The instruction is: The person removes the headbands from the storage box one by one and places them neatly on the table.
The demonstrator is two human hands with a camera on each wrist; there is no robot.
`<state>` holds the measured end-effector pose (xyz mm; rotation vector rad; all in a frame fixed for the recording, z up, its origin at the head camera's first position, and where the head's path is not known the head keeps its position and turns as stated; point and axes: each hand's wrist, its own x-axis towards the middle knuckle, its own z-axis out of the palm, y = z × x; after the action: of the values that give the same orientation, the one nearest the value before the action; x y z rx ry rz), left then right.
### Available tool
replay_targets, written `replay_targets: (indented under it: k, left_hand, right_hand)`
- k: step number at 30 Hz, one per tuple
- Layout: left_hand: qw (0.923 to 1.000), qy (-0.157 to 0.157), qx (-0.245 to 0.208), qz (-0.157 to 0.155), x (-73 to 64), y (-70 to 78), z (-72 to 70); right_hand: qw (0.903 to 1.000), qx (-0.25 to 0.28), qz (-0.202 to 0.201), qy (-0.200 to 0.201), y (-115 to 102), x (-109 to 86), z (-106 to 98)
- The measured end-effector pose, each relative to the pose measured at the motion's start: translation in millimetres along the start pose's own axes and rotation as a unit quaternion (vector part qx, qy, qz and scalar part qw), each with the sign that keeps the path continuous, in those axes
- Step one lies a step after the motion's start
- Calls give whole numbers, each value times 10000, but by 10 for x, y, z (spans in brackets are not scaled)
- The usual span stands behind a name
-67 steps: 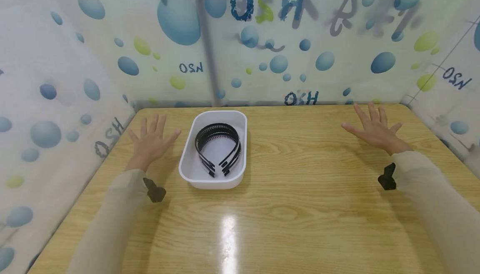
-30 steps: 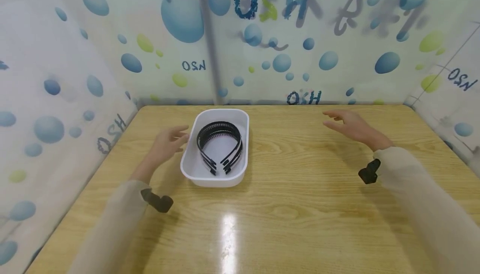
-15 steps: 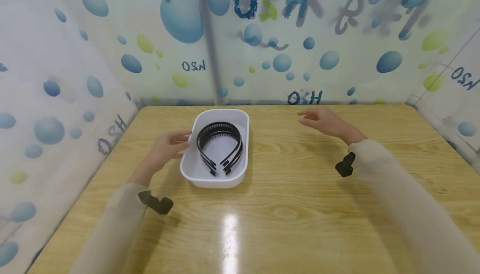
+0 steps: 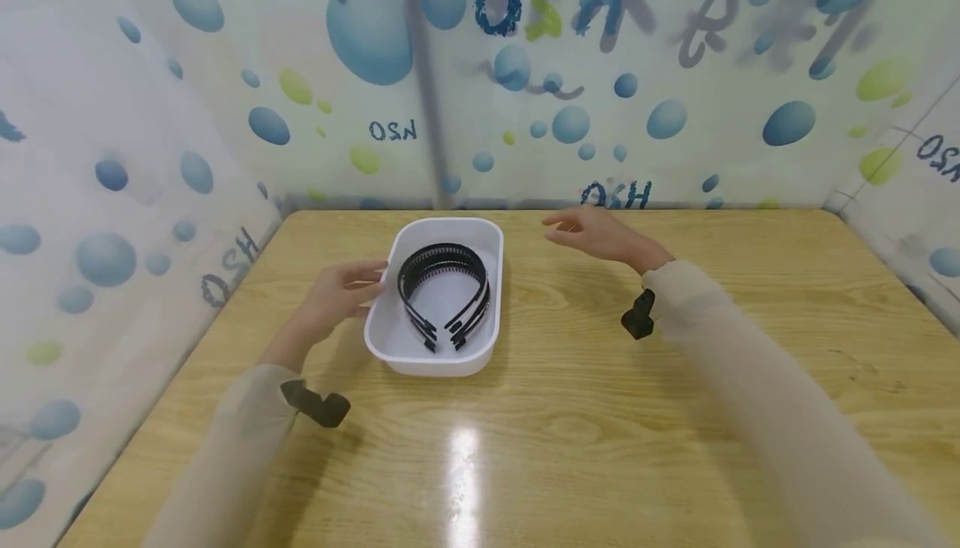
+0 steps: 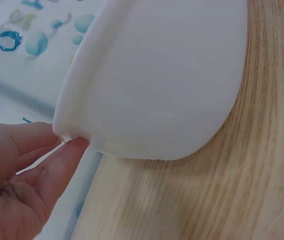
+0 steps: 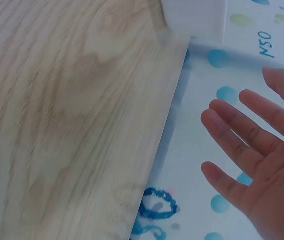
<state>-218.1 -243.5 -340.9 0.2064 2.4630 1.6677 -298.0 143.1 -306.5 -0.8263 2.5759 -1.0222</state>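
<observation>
A white plastic basin (image 4: 378, 340) with rounded corners sits left of centre on the table. Inside it lie several black toothed headbands (image 4: 442, 255), nested in one ring with their ends toward the front. My left hand (image 4: 330, 302) is at the basin's left side; the left wrist view shows the thumb and fingers (image 5: 64, 160) pinching its rim. To the right of the basin and behind it, my right hand (image 4: 600, 234) hangs over the table's far part. Its fingers are relaxed and spread in the right wrist view (image 6: 241, 135), holding nothing.
The wood-grain table (image 4: 600, 415) reaches back to a curtain-like wall (image 4: 660, 57) printed with blue and green bubbles. Similar printed walls (image 4: 60, 165) flank the left and right sides. A black wrist camera (image 4: 637, 315) is strapped on each sleeve.
Both hands began spread wide over the table. The left hand has moved right to the basin's rim and taken hold of it. The right hand has swept left toward the basin, its fingers drawing together.
</observation>
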Motion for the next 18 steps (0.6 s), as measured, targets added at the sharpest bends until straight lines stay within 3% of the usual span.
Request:
replay_targets:
  k: [6, 18]
  left_hand:
    - [10000, 15, 5, -63, 16, -6, 12]
    - [9998, 40, -154, -104, 11, -23, 8]
  right_hand:
    - [9997, 106, -205, -78, -145, 166, 95]
    - [9994, -141, -205, -234, -391, 469, 215]
